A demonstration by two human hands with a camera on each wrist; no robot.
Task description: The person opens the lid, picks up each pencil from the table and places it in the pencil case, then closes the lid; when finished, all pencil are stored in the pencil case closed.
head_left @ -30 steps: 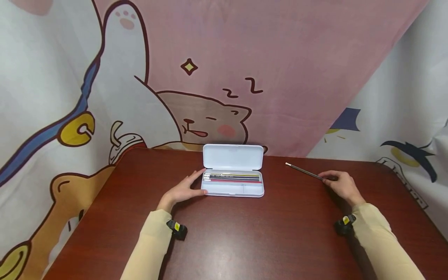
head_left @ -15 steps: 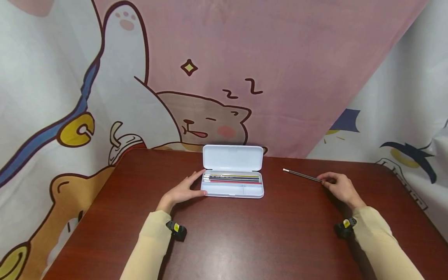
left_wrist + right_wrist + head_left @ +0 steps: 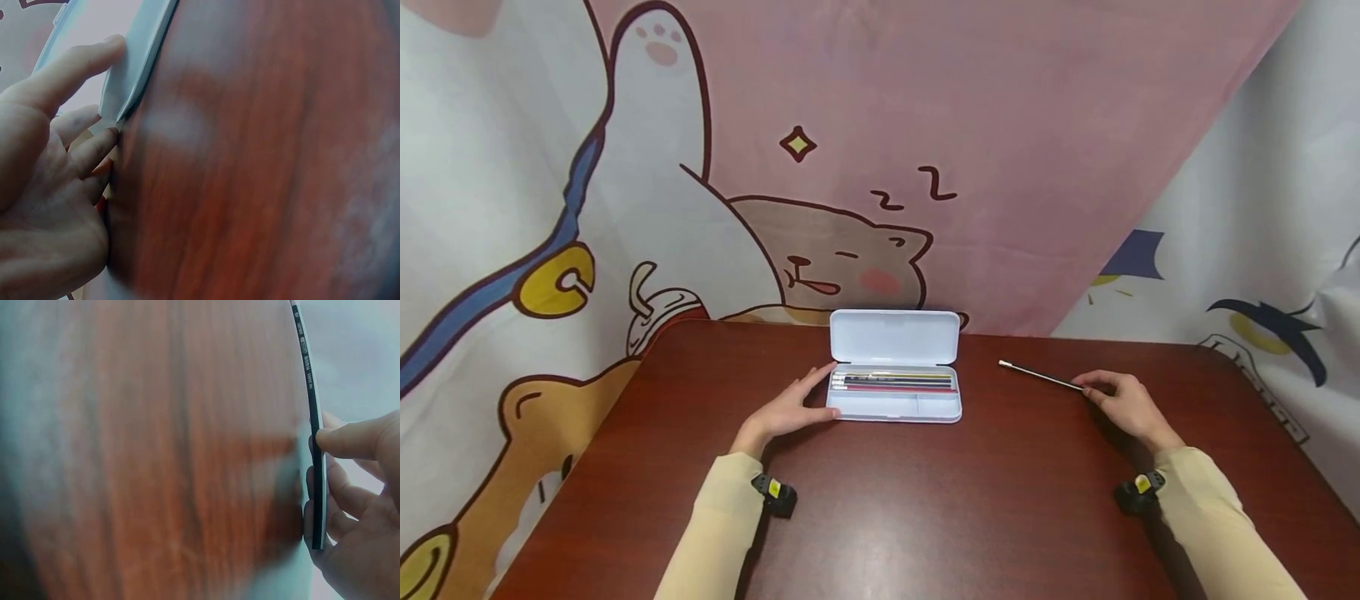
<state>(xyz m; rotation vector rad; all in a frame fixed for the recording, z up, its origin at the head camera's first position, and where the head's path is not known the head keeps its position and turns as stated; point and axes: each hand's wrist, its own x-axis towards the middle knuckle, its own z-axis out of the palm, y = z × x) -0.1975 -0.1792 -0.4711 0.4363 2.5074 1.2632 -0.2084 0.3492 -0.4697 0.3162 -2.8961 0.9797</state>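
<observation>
My right hand (image 3: 1129, 408) pinches a dark pencil (image 3: 1037, 374) near one end, right of the case. Its white-tipped end points left and away from me. White lettering runs along the dark barrel (image 3: 306, 362) in the right wrist view, with the thumb pressed against it. A white pencil case (image 3: 874, 406) stands open at the table's back, its lid (image 3: 895, 337) raised. Several pencils (image 3: 895, 382) lie side by side in its rear compartment. My left hand (image 3: 784, 410) touches the case's left end, thumb (image 3: 81, 69) at the front corner and extended fingers along the side.
The reddish-brown table (image 3: 925, 508) extends in front of the case and between both arms. Behind it hangs a cartoon-printed cloth (image 3: 1000, 125), close to the raised lid. Each wrist wears a small black camera (image 3: 778, 497).
The pencil in my right hand has swung so its white-tipped end sits farther left and slightly nearer me. The head view has shifted slightly. My left hand stays at the case.
</observation>
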